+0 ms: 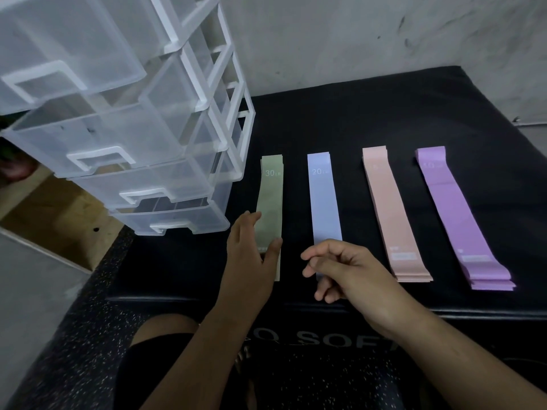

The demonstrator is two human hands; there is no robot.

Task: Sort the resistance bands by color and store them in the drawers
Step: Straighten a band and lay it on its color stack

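Item: four stacks of flat resistance bands, lying side by side and apart from one another on a black padded box (370, 113) with their long sides running away from the person. From left to right they are showing as a green stack (270, 202) marked 30 LB, a blue stack (324, 202) marked 20 LB, a pink stack (387, 208) and a purple stack (450, 208). Storage: a clear plastic drawer unit (177, 137) is standing on the left end of the box, just beside the green stack. Its four drawers are sitting pulled out by differing amounts, the top drawer (59, 54) furthest, and no band is showing inside any of them. Left hand (248, 261): it is resting open at the near end of the green stack, the fingers reaching straight along the stack's left edge and the thumb (273, 250) lying across its top. Right hand (349, 270): it is hovering over the near end of the blue stack with the fingers loosely curled. They are hiding the band's end, so whether they are pinching it or holding nothing cannot be told. Surroundings: a grey wall (355, 34) is rising behind the box, and a dark speckled floor (74, 335) is showing below it.
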